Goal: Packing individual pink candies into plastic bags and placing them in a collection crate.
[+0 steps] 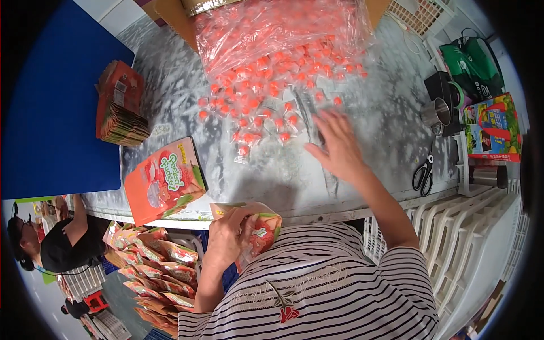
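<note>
My left hand [229, 233] is closed on a printed candy pouch [264, 232], held against the table's front edge by my body. Over the table, my right hand [338, 141] has its fingers spread, with nothing seen in it; the fingertips are slightly blurred. Just left of and beyond that hand lie many small red candies [266, 113] in clear wrappers. They spill from a large clear plastic bag [283, 34] inside a cardboard box [378, 12]. A flat stack of orange pouches [165, 180] rests on the table to the left of my left hand.
Another pouch stack [120, 105] stands at the left beside a blue panel [56, 102]. Filled pouches [156, 272] fill a crate at lower left. Scissors [423, 174], a metal cup [436, 112] and a green bag [470, 67] are at right, above stacked white crates [453, 226]. Another person [62, 238] works far left.
</note>
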{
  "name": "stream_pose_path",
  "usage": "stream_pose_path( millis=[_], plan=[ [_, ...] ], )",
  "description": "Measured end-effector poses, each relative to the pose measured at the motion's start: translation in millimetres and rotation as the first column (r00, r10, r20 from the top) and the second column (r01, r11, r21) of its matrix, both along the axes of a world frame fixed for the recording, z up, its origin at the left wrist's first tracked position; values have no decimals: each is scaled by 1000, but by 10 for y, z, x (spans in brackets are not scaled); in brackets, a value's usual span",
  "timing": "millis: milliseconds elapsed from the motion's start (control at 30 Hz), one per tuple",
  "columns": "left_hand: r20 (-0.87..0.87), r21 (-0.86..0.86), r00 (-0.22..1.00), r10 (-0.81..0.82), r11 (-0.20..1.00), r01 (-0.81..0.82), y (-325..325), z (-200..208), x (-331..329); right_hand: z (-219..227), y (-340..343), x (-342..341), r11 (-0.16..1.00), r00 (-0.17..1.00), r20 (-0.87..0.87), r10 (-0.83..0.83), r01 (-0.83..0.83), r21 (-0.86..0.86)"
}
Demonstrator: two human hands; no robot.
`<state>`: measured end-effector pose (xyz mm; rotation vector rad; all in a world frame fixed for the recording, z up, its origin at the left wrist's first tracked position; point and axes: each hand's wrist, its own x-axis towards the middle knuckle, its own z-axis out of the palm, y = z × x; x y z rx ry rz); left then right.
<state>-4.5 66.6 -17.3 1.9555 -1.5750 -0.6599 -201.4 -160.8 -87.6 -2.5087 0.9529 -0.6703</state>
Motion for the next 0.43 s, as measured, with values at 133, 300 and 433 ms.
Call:
stream_pose_path(
  millis=[133, 300, 433],
  plan=[
    [26, -6, 999, -47, 999, 48, -93, 8, 11, -66, 123, -415, 996, 987, -152, -47, 36, -76],
    [69, -43, 992, -107, 993, 110, -267, 138, 0, -294, 294, -436, 987, 993, -117, -6, -13, -163],
    [115, -60, 986, -125, 989, 132, -374, 239, -13, -511, 288, -527, 991, 995, -87, 43, -32, 131]
  ],
)
